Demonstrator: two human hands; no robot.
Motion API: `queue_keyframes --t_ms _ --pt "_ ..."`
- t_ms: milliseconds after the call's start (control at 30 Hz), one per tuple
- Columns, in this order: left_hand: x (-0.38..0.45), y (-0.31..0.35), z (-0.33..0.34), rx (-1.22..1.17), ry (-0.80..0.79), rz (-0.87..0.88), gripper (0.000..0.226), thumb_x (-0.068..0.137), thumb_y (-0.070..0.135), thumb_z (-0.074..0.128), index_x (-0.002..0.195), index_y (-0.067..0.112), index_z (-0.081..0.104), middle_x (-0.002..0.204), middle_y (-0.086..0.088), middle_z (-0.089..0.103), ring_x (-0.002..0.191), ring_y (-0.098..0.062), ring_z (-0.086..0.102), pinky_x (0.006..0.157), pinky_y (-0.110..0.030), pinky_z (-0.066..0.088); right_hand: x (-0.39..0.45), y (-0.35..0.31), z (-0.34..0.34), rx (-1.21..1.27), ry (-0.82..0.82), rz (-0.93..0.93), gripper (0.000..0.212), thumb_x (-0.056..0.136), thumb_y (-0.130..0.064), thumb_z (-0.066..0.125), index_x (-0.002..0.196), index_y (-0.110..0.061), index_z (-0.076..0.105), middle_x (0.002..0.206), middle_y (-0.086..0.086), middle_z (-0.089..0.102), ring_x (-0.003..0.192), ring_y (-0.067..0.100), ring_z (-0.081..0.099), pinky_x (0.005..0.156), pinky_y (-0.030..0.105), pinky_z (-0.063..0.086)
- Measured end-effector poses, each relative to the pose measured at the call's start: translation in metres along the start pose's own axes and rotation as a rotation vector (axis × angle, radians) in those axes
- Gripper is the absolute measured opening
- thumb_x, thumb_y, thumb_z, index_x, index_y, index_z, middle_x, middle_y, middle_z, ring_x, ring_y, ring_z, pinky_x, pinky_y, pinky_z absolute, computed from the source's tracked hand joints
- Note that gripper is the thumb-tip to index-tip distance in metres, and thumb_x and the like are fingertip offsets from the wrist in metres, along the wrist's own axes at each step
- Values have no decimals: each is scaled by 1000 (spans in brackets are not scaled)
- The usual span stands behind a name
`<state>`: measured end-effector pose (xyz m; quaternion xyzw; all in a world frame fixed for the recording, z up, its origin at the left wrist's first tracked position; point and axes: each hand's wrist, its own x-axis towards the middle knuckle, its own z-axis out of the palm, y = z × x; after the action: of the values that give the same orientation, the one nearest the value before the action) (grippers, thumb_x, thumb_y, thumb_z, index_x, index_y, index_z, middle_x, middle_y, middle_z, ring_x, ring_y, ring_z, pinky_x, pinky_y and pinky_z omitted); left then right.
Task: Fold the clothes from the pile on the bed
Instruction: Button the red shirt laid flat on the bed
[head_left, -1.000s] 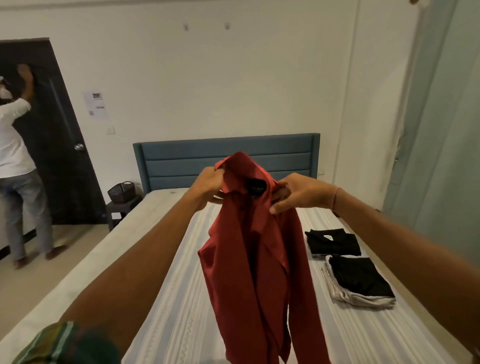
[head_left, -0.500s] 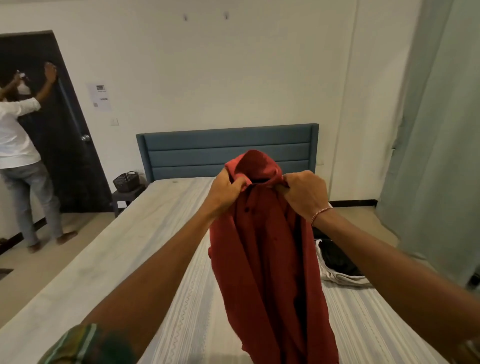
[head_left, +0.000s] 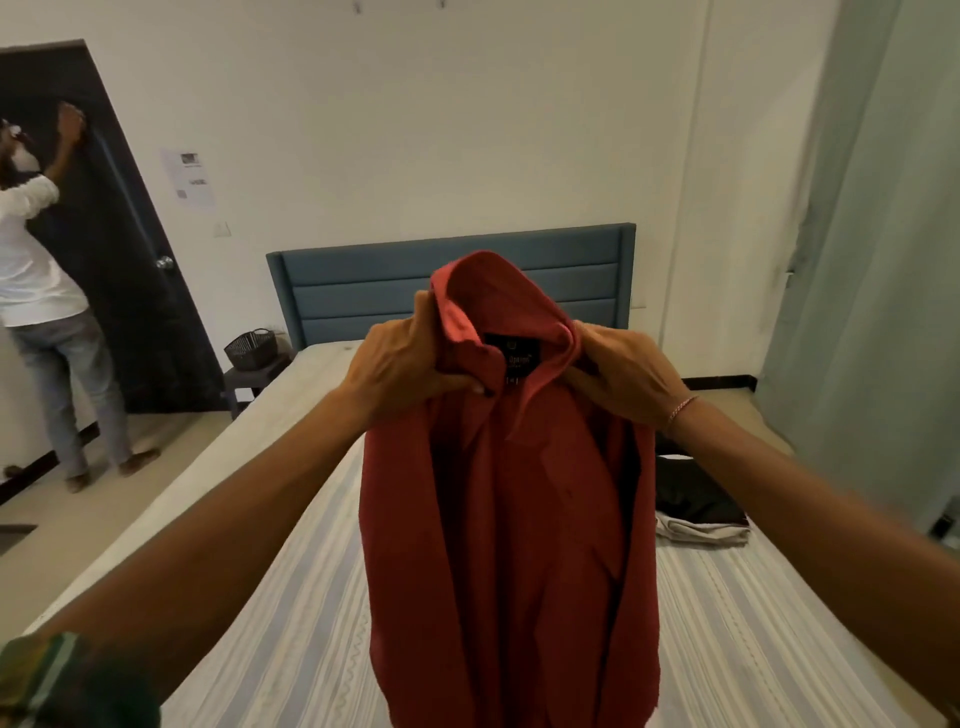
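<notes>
A red collared shirt (head_left: 511, 519) hangs in the air above the striped bed (head_left: 280, 639), its black neck label facing me. My left hand (head_left: 405, 364) grips the collar on its left side. My right hand (head_left: 623, 371) grips the collar on its right side. The shirt's body droops straight down and runs out of the bottom of the view. A folded stack of black and white clothes (head_left: 696, 506) lies on the bed to the right, partly hidden behind the shirt and my right arm.
A blue padded headboard (head_left: 363, 291) stands at the far end. A dark basket (head_left: 250, 349) sits on a small side table at the bed's left. A person in a white shirt (head_left: 36, 291) stands at the dark door. A pale green curtain (head_left: 872, 260) hangs on the right.
My hands have shifted along the collar and spread it, so the neck label shows again. The view has tilted, hiding more of the folded stack behind the shirt.
</notes>
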<state>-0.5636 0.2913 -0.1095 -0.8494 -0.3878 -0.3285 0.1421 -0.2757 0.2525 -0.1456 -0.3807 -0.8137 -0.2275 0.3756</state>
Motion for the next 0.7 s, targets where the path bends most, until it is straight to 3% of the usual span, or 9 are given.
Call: queue_keyframes --t_ms 100,167,267,367,500,600,700 --pt "-1 -4 14 -30 19 -172 127 45 95 61 135 10 32 103 -12 69 86 -33 69 76 -42 54 15 6 6 30 -74 37 71 93 -74 40 103 -7 61 82 6 68 63 21 62 63 41 59" --pt "-2 -6 27 -10 14 -217 141 41 107 45 138 5 40 109 -10 69 93 -31 69 81 -40 55 18 12 12 32 -111 64 76 86 -82 41 93 -9 58 75 2 65 59 18 57 60 40 56" --pt "0 -11 53 -33 11 -236 132 38 107 38 126 10 33 93 -10 70 80 -36 70 71 -43 56 14 21 36 -26 -176 159 85 81 -92 34 91 -12 62 76 3 68 62 22 60 61 40 54" --pt "1 -22 89 -39 -22 -244 128 41 110 32 121 9 37 86 -7 68 74 -34 69 67 -41 55 1 31 67 -128 -169 270 94 74 -99 23 80 -14 63 66 3 65 54 22 56 53 37 50" --pt "4 -46 157 24 -136 -293 117 43 106 40 111 12 39 71 1 62 62 -27 63 57 -31 37 -21 54 130 -198 -194 448 86 74 -99 15 63 -20 49 54 -3 52 48 18 47 46 29 34" --pt "10 -72 221 106 -270 -292 112 48 102 42 112 11 41 63 5 49 52 -21 47 56 -31 31 -36 78 185 -299 -303 548 86 74 -99 12 59 -21 44 52 -4 48 47 16 47 48 29 37" --pt "18 -108 299 153 -384 -262 118 51 100 39 124 7 43 61 1 56 54 -27 57 52 -32 33 -50 111 251 -384 -396 624 83 78 -96 18 55 -20 43 51 -5 43 47 19 48 47 27 32"
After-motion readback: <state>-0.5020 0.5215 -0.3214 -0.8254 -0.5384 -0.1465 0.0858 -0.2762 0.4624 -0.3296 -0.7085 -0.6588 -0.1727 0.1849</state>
